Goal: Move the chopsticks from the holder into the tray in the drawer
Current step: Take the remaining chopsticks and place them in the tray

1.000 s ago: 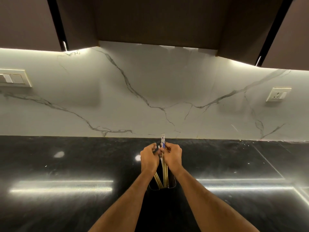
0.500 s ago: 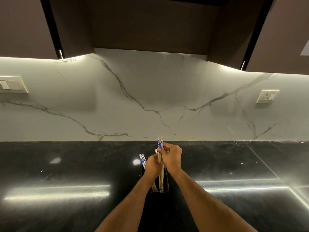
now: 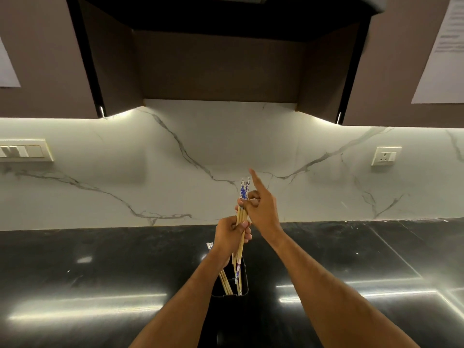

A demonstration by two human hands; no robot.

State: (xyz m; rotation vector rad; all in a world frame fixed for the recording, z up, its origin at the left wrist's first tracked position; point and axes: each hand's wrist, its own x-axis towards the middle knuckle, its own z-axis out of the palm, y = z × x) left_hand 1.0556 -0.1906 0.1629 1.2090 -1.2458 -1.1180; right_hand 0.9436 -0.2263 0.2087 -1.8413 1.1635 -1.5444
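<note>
A black holder (image 3: 243, 280) stands on the dark countertop (image 3: 100, 267), with several wooden chopsticks leaning inside it. A bundle of chopsticks (image 3: 241, 222) with blue-and-white patterned tops is lifted partly above the holder. My right hand (image 3: 262, 209) grips the bundle near its top, with the index finger pointing straight up. Just below it, my left hand (image 3: 229, 234) grips the same bundle around its middle. More chopsticks (image 3: 225, 282) stay in the holder behind my left wrist. No drawer or tray is in view.
A white marble backsplash (image 3: 175, 177) rises behind the counter, with a switch plate (image 3: 23, 150) at the left and a socket (image 3: 385, 156) at the right. Dark wall cabinets (image 3: 218, 59) hang overhead, with paper sheets (image 3: 442, 54) stuck on them.
Both hands have risen, pulling the chopstick bundle higher out of the holder. My right index finger has straightened upward. The camera has tilted up.
</note>
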